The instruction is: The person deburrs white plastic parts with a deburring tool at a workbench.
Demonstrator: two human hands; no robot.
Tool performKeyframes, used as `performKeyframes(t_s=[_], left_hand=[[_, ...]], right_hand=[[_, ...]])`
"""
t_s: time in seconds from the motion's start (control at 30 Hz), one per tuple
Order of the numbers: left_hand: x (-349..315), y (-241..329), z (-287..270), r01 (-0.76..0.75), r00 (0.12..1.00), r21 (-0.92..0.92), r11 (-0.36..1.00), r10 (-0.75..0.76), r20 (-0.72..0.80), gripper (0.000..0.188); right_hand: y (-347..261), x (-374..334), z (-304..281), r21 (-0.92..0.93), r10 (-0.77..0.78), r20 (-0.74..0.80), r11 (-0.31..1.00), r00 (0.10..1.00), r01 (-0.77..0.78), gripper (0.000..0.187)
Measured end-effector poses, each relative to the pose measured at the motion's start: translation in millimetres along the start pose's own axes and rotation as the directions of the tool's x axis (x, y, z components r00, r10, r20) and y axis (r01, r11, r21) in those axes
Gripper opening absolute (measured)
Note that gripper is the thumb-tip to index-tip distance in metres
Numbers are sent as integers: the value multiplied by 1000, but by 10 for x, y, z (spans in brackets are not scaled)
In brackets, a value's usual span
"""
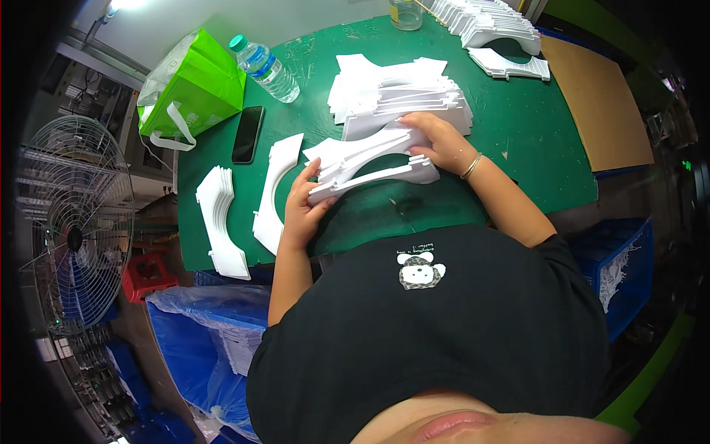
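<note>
Between my hands are several white curved plastic parts (366, 175), stacked loosely with their arched cut-outs towards me. My left hand (302, 207) is closed round their left end, the thumb on the near side. At the right end my right hand (441, 144) grips them from above, its fingertips partly hidden behind the parts. Just beyond lies a bigger pile of the same white parts (407, 100). Left of my left hand, a single white part (275, 192) rests on the green table (325, 255), and further left a neat stack of white parts (217, 218).
A black phone (248, 135), a water bottle (268, 70) and a green bag (194, 85) occupy the far left. At the far right stand a row of white parts (495, 26), a jar (406, 13) and cardboard (599, 103). Blue bins (185, 318) flank me; a fan (74, 222) is left.
</note>
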State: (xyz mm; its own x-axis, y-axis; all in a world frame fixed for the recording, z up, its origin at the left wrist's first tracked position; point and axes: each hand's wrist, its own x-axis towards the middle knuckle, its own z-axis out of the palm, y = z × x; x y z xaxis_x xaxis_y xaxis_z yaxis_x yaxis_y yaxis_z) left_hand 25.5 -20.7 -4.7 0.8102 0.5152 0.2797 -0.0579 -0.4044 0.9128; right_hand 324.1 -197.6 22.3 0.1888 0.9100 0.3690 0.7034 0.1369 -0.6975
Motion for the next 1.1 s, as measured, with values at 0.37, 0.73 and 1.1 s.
performKeyframes(t_s=[0.37,0.73,1.1], left_hand=[[-28,170,-4,-115,992,-58,992,117,39,25],[223,510,147,-37,978,-38,999,44,204,23],[439,142,279,22,987,90,996,-37,159,29]], right_hand=[[-255,-91,-71,22,134,-95,991,986,-132,36],[-414,-427,-424,344,537,38,784,843,-516,32],[-243,-610,-209,155,414,-215,909,885,-387,39]])
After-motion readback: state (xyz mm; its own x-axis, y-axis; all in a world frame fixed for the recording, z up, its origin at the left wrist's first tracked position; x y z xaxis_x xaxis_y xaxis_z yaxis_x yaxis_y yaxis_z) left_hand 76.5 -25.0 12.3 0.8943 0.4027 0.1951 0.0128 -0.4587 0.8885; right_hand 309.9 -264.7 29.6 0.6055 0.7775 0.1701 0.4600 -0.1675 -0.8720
